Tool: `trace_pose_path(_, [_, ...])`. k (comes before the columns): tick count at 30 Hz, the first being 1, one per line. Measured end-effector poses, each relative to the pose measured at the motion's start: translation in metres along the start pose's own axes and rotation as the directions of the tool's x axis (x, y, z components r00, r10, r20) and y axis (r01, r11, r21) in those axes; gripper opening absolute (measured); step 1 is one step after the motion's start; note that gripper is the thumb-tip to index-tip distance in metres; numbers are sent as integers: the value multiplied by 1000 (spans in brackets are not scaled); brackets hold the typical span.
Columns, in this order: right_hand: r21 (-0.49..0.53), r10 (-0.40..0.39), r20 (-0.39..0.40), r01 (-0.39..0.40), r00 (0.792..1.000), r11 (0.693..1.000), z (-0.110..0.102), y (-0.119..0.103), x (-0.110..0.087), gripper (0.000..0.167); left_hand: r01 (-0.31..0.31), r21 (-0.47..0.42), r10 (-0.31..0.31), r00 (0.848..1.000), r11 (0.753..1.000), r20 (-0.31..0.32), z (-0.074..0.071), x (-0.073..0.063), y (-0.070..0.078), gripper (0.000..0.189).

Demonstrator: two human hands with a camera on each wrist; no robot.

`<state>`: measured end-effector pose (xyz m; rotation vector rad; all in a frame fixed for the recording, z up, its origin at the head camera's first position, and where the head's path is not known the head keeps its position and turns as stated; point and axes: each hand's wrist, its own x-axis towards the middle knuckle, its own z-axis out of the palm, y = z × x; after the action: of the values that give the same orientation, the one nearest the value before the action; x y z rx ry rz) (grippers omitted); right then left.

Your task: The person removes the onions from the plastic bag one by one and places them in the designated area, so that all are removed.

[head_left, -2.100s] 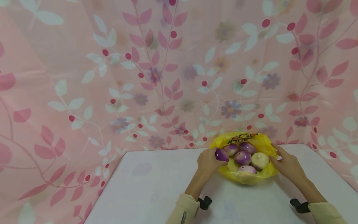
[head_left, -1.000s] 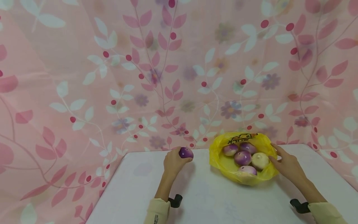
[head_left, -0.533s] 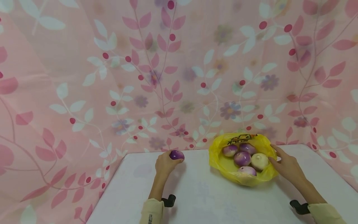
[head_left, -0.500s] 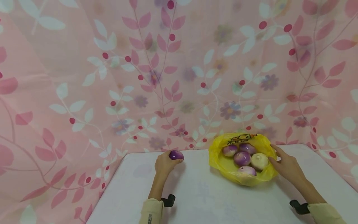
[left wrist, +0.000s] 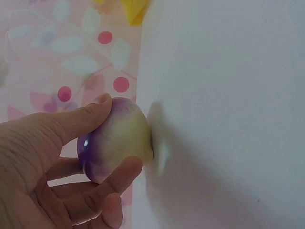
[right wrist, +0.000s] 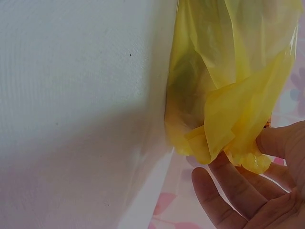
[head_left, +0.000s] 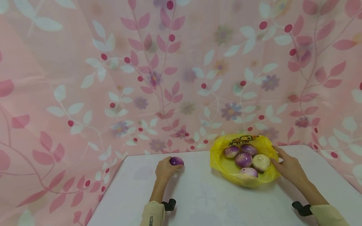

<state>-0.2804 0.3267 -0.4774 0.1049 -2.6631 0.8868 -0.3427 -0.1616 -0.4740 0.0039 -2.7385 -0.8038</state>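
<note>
A glossy round onion [left wrist: 119, 138], purple at one end and cream at the other, is gripped by my left hand [head_left: 164, 169] between thumb and fingers. It is low over the table's far left part, its cream tip close to the surface in the left wrist view. At the right stands a yellow plastic bag [head_left: 223, 171], its mouth spread wide. Several more onions lie inside, most of them purple [head_left: 244, 160], with a cream one [head_left: 261, 162] at the right. My right hand [head_left: 291, 166] pinches the bag's right rim, thumb inside and fingers behind the yellow plastic [right wrist: 243, 109].
The white table [head_left: 203, 194] ends at a back edge just behind the bag and the left hand. Beyond it hangs a pink floral curtain [head_left: 175, 78]. Black wrist mounts [head_left: 169, 204] sit below both hands.
My left hand has lifted an onion from the bag's left side, carried it left and lowered it toward the table. My right hand has stayed at the bag's rim.
</note>
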Motion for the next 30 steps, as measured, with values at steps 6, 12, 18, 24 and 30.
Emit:
trace_pose_path(6, [-3, -2, 4, 2, 1000, 1000, 0, 1, 0, 64, 3, -2, -2, 1000, 1000, 12, 1, 1, -1, 68])
trace_pose_path(12, [-1, 0, 2, 0, 1000, 1000, -1, 0, 0, 64, -12, 12, 12, 999, 1000, 51, -1, 0, 1, 70])
trace_pose_path(18, [-4, -2, 3, 2, 1000, 1000, -1, 0, 0, 64, -44, 31, 43, 998, 999, 44, -4, -2, -2, 79])
trace_pose_path(24, [-7, 6, 8, -6, 1000, 1000, 0, 0, 0, 64, -56, 41, 56, 998, 998, 22, -7, -2, -2, 81])
trace_pose_path(30, [0, 14, 30, -14, 999, 1000, -2, -1, 0, 66, -31, 33, 31, 999, 999, 22, -12, -1, 1, 80])
